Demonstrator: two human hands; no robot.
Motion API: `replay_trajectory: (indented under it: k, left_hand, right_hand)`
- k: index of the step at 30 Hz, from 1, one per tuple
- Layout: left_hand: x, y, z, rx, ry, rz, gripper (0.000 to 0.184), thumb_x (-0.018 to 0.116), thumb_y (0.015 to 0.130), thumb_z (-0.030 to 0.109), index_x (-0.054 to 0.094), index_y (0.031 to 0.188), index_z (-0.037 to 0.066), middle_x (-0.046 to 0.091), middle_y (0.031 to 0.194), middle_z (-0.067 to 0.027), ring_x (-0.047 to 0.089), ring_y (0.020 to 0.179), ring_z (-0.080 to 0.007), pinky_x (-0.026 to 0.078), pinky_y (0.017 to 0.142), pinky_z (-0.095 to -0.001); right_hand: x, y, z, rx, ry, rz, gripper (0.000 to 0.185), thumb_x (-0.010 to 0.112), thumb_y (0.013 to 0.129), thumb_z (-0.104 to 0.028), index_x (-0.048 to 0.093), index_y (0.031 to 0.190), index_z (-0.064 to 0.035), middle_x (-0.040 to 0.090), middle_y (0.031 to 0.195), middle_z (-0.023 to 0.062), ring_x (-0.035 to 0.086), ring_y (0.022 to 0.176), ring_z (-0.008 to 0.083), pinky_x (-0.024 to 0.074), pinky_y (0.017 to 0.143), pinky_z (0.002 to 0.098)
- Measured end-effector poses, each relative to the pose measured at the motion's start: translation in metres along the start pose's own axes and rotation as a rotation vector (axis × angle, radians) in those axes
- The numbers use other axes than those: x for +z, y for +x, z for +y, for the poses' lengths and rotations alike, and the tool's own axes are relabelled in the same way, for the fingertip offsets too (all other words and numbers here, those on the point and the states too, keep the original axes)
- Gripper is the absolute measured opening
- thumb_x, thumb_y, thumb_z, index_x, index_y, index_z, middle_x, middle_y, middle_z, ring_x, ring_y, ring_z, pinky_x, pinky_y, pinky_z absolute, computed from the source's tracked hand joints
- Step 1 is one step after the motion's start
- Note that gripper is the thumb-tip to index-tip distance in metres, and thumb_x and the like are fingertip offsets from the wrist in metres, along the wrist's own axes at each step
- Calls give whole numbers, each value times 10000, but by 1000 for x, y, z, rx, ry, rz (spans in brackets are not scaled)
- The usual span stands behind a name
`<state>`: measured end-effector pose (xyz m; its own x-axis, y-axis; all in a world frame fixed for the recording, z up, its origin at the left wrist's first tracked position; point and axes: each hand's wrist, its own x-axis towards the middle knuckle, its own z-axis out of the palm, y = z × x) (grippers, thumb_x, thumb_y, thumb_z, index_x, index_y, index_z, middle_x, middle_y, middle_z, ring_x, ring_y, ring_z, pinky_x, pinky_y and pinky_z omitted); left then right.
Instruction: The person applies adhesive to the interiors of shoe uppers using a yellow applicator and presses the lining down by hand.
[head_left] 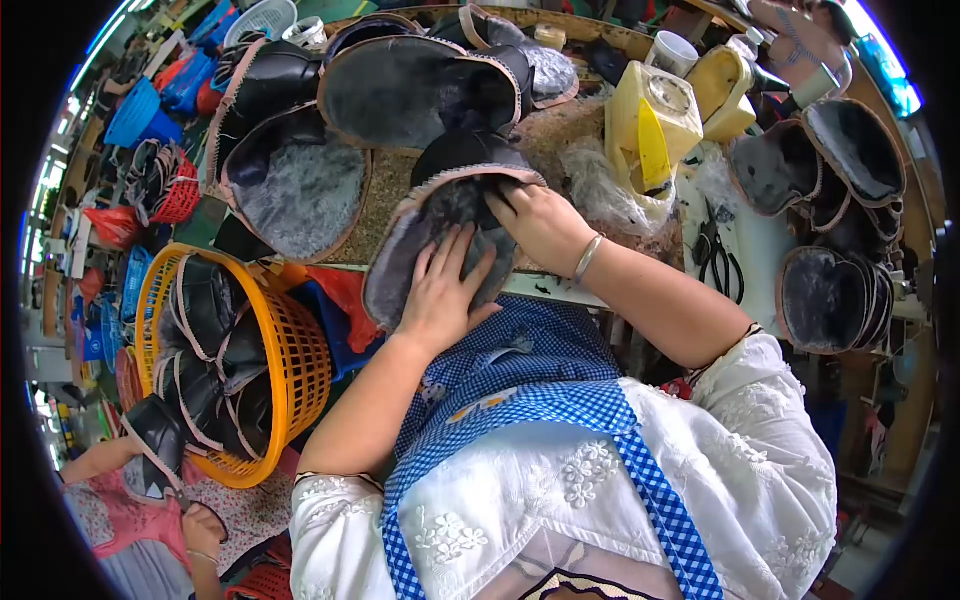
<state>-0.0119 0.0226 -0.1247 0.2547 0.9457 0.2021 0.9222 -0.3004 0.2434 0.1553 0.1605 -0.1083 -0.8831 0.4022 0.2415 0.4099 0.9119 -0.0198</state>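
Note:
A black shoe piece [385, 275] with grey fur lining and a pink stitched edge lies at the near edge of the workbench, in front of my body. My left hand [445, 290] rests on its furry lining, fingers spread. At its black toe part, my right hand [540, 222] reaches in under the stitched rim; some fingertips are hidden inside. Behind it lies a larger fur-lined piece [385, 92], and to the left another one [300, 190], fur side up.
An orange basket [300, 350] of black shoe pieces stands at the left. A yellowish cut container [650, 115], black scissors [716, 255] and stacked fur-lined pieces [815, 300] are on the right. Another person's hand [203, 530] holds a shoe piece at lower left.

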Motion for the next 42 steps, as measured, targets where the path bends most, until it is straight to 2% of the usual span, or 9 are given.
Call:
replay_trajectory:
  k: [4,9,17,22,25,29,33,36,42]
  left_hand:
    - [8,-8,-11,-2,-197,-10,653,762,721,343,547,1293,113,371,1417,-191,376,1318,-352,249,1106,-485]
    - [-12,4,-8,105,-115,107,435,731,746,243,632,1148,107,589,1191,-82,517,1183,-290,432,940,-413]
    - [-9,42,-6,-91,-200,227,400,608,795,78,585,1194,78,601,1181,-138,575,1075,-325,492,873,-406]
    - [3,69,-12,197,-232,2,287,528,790,38,668,1041,20,591,1239,-139,552,1158,-305,448,981,-372]
    - [-3,81,-24,242,-296,-88,245,537,821,55,679,1018,20,605,1222,-144,573,1126,-301,467,951,-362]
    - [-9,87,-26,-29,-590,-179,230,638,849,143,676,1034,11,605,1211,-152,573,1118,-319,463,937,-358]
    - [-1,64,3,57,-368,110,360,751,750,231,676,1010,-7,590,1153,-149,566,1079,-332,461,931,-373]
    - [8,59,12,-65,-325,119,429,798,694,270,682,986,-22,584,1080,-139,572,1019,-326,465,901,-376]
    - [3,57,11,-155,-285,163,319,739,738,222,661,938,-14,596,979,-189,602,911,-357,496,808,-427]
  right_hand:
    - [9,10,28,251,171,33,197,579,801,-158,674,920,-33,665,844,167,651,808,317,520,747,406]
    - [-12,10,4,362,290,74,179,627,780,-156,695,905,-48,680,865,156,653,813,326,515,767,431]
    - [-5,-43,30,-175,662,79,292,551,748,85,677,990,-20,673,1061,109,633,1006,292,508,876,384]
    - [-72,-60,57,804,360,745,266,686,795,-77,615,1050,-62,655,925,56,651,856,237,517,709,346]
    - [-82,-69,95,842,-110,454,421,707,810,-272,551,1148,-75,648,967,75,641,888,265,518,721,390]
    - [-95,-58,62,670,-7,576,463,716,787,-313,540,1151,-86,624,1046,75,636,896,272,517,730,397]
    - [-92,-59,70,608,-331,572,481,717,781,-339,544,1157,-95,652,1004,81,647,883,275,524,731,392]
    - [-87,-55,104,1078,-205,155,503,720,777,-353,546,1179,-104,692,917,81,665,841,284,526,729,387]
    - [-91,-72,124,768,195,359,404,747,765,-220,594,1099,-53,676,796,122,665,772,292,515,694,388]
